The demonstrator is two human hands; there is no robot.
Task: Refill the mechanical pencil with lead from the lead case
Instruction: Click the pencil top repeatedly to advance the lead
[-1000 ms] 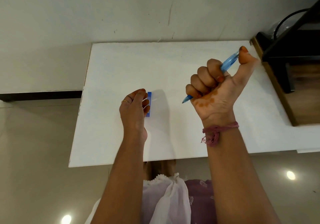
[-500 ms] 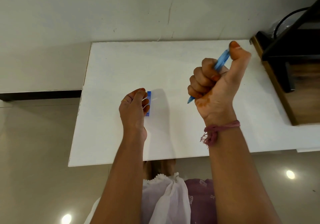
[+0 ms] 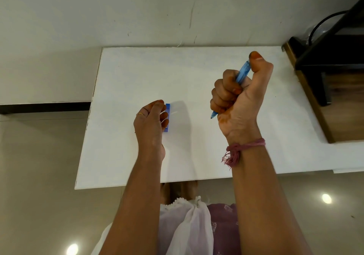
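Your right hand [image 3: 239,101] is closed in a fist around the pencil [image 3: 241,74], thumb on top; your left hand [image 3: 150,122] pinches the case [image 3: 168,117] on the table [image 3: 197,146].

Right hand [image 3: 239,99] fisted round blue pencil [image 3: 241,74]; left hand [image 3: 151,122] on lead case [image 3: 168,120]; white table [image 3: 197,73].

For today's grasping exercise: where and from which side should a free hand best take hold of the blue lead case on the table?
Pinch the lead case across its long narrow sides, coming from above and the right. It stands on edge on the white table, and the left hand covers its left face.
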